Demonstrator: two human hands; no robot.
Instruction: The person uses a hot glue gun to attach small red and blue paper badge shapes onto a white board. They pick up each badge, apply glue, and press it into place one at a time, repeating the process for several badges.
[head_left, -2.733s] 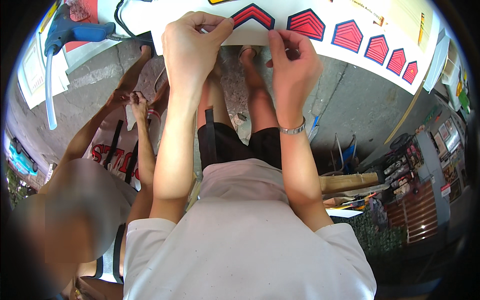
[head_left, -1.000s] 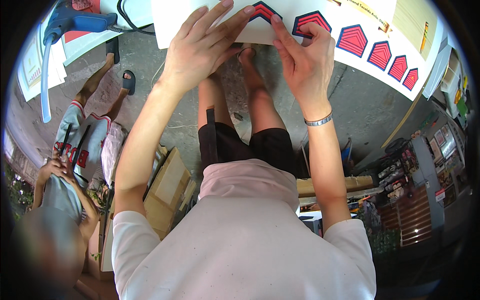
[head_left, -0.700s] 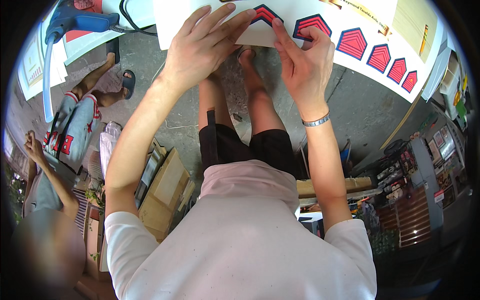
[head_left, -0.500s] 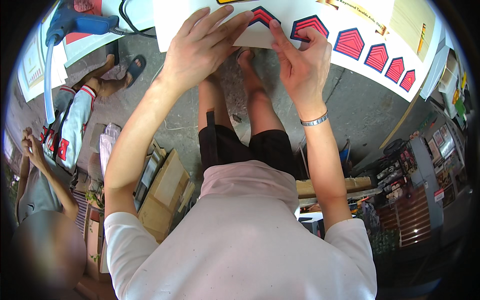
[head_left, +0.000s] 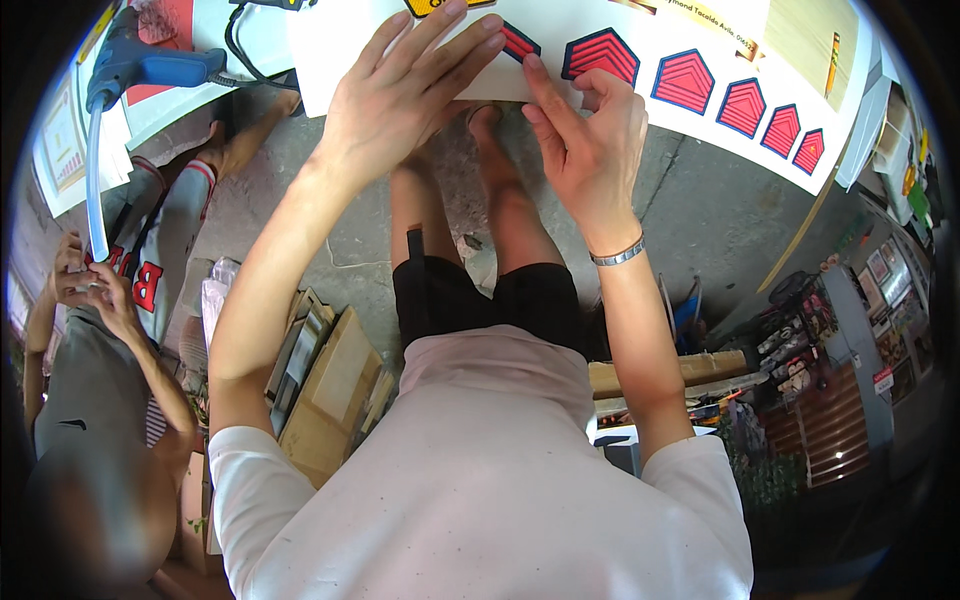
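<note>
My left hand (head_left: pixel 405 90) lies flat with fingers spread on a white sheet (head_left: pixel 650 45) at the table's near edge, pressing it down. My right hand (head_left: pixel 590 140) touches the same sheet's edge, its fingertips at a red chevron sticker with a dark blue border (head_left: pixel 518 42). More red pentagon stickers (head_left: pixel 683 80) run in a row to the right across the sheet. A metal bracelet (head_left: pixel 617 255) sits on my right wrist.
A blue glue gun (head_left: pixel 150 68) with a clear stick lies at the table's left end. A seated person (head_left: pixel 90 380) is at the left, hands together. Cardboard boxes (head_left: pixel 330 385) stand on the concrete floor by my left leg. Shelves with goods (head_left: pixel 800 350) are at the right.
My left hand has flattened onto the sheet and my right hand slid along its edge. The person at the left has shifted back and down, legs now stretched toward the table.
</note>
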